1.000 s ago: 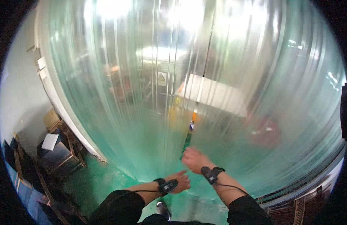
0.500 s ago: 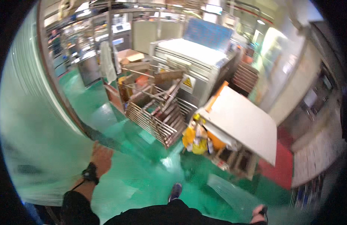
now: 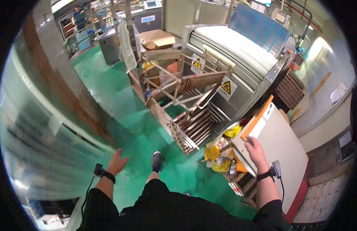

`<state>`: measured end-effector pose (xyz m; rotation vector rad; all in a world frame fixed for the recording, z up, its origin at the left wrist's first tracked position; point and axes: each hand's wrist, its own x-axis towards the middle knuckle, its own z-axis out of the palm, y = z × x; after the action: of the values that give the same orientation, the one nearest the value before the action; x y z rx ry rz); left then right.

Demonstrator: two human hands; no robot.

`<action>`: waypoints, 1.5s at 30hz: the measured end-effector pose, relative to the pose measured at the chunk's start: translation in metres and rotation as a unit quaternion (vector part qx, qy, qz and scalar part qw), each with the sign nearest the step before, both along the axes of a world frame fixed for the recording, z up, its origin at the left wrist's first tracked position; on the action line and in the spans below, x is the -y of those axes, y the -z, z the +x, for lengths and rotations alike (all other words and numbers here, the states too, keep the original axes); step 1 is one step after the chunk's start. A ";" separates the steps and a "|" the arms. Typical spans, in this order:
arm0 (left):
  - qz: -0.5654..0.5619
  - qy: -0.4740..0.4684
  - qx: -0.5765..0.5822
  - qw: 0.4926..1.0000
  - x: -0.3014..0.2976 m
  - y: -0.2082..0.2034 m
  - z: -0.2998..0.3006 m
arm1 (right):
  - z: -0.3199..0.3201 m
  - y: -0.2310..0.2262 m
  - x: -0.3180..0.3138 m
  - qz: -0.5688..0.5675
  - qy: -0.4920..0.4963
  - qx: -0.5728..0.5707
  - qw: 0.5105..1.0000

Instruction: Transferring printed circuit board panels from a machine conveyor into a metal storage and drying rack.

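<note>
My left hand (image 3: 117, 162) is held over the green floor with its fingers apart, beside a translucent plastic strip curtain (image 3: 51, 127). Nothing shows in it. Over the left edge of a white-topped table (image 3: 282, 154) hovers my right hand (image 3: 255, 151), fingers loosely bent and holding nothing that I can see. The orange strip (image 3: 259, 117) along the table's far left edge is nearest to its fingertips; I cannot tell whether they touch. Each wrist wears a black strap with a small dark device and a cable.
Metal racks (image 3: 178, 127) stand ahead, against a steel conveyor machine (image 3: 232, 46) with yellow warning signs. Yellow bags and a spray can (image 3: 233, 167) crowd a shelf beside the table. A rusty pillar (image 3: 66, 77) rises at left. Far back, a person (image 3: 78, 15) is visible.
My view has swung so that the racks and machine look nearer. My right hand has risen from the lower edge to the table. A foot has stepped forward on the floor.
</note>
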<state>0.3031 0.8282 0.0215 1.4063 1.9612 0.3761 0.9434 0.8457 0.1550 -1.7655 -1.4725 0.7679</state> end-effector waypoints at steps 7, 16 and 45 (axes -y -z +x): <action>0.153 0.035 0.374 0.914 -0.275 -0.091 0.154 | -0.043 0.037 -0.185 0.056 0.041 -0.104 0.992; -0.031 -0.251 0.772 0.583 -0.488 -0.140 0.203 | -0.112 0.134 -0.304 -0.137 0.290 -0.369 0.872; 0.028 -0.180 0.686 0.704 -0.464 -0.122 0.207 | -0.087 0.205 -0.341 -0.114 0.101 -0.322 0.934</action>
<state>0.5105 1.2925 0.1439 0.3445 0.8619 1.2289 0.8566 1.1862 -0.0498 -1.5711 -0.7751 1.2936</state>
